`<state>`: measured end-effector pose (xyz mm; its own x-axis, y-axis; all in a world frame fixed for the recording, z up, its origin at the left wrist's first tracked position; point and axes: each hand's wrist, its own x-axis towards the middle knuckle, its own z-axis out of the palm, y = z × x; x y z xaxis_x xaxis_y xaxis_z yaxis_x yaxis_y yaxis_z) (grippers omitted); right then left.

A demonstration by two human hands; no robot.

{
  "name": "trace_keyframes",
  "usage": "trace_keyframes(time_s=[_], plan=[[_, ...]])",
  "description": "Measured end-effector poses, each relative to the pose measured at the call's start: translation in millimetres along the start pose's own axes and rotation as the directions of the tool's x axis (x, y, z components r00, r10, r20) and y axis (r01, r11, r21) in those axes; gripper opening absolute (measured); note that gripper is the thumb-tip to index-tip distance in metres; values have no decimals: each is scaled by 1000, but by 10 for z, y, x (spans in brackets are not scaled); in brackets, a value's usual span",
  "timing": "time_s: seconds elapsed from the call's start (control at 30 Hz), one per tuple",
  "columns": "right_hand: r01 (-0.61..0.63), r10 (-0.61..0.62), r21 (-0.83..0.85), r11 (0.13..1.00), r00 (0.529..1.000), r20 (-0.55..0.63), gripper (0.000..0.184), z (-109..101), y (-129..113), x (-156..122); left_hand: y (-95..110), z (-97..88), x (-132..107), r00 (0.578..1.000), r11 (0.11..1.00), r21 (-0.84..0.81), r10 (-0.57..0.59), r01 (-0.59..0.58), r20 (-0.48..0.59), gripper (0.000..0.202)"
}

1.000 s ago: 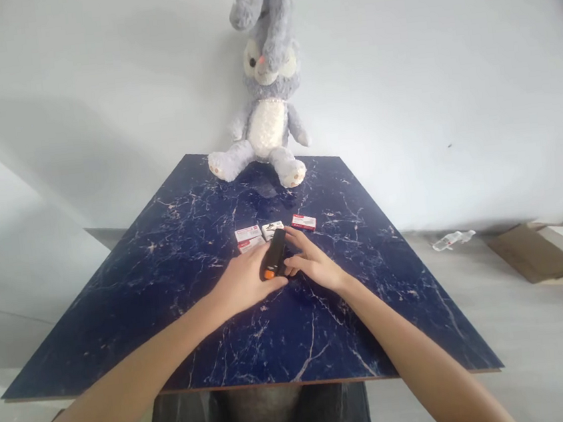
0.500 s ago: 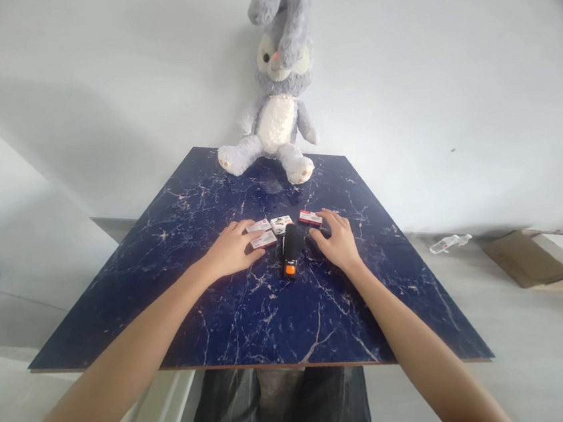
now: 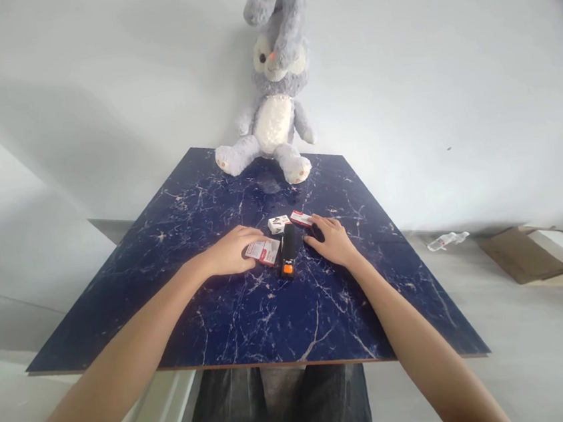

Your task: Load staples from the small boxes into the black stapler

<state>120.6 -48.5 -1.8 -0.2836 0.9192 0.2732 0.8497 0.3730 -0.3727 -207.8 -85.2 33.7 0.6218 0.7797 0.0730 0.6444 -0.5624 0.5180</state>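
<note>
My left hand point(image 3: 232, 250) is closed on red-and-white staple boxes point(image 3: 266, 253), held tilted between thumb and fingers; the fingers partly hide them, and I cannot tell how many there are. Right beside them a black stapler point(image 3: 288, 247) with an orange tab at its near end lies on the table. Beyond the stapler sits a white box point(image 3: 278, 225) with black pictures on it. My right hand point(image 3: 330, 238) rests with thumb and fingers apart, its fingertips touching the right end of another red-and-white staple box point(image 3: 301, 217).
The blue marbled table point(image 3: 253, 328) has its near edge at my lap. A grey plush rabbit point(image 3: 275, 121) sits at its far edge against the wall. On the floor to the right are a clear plastic item point(image 3: 448, 241) and a cardboard box point(image 3: 528, 255).
My left hand has gathered the left boxes together and tilted them, moving them nearer the stapler. My right hand has shifted left, and the box at its fingertips has turned and slid left.
</note>
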Motion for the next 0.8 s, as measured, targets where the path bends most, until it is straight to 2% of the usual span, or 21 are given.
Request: trace_keyframes(time_s=[0.13, 0.27, 0.37, 0.47, 0.53, 0.63, 0.7, 0.8], plan=[[-29, 32, 65, 997, 998, -49, 38, -35, 7, 9, -21, -113, -28, 998, 994, -97, -50, 46, -39, 67], [-35, 38, 67, 997, 998, -45, 36, -56, 9, 0, 72, -97, -23, 991, 986, -159, -73, 54, -115, 68], [1, 2, 68, 998, 999, -44, 35, -67, 2, -7, 209, 12, 19, 998, 990, -131, -50, 44, -48, 81], [23, -19, 107, 994, 999, -38, 31, -81, -35, -29, 288, 100, 52, 1000, 992, -129, -12, 12, -3, 79], [43, -42, 130, 991, 999, -14, 30, -77, -71, -55, 292, 130, 52, 1000, 992, -122, -30, 29, 0, 79], [102, -100, 140, 985, 995, -20, 27, -35, -110, -75, 271, 163, 34, 997, 991, -114, -76, 76, 1, 92], [126, -121, 124, 984, 992, -46, 34, 11, -109, -35, 265, 185, 24, 997, 990, -116, -78, 76, -15, 97], [158, -156, 90, 983, 987, -28, 62, 84, -79, 135, 278, 199, 22, 997, 991, -114, -67, 64, -22, 101]])
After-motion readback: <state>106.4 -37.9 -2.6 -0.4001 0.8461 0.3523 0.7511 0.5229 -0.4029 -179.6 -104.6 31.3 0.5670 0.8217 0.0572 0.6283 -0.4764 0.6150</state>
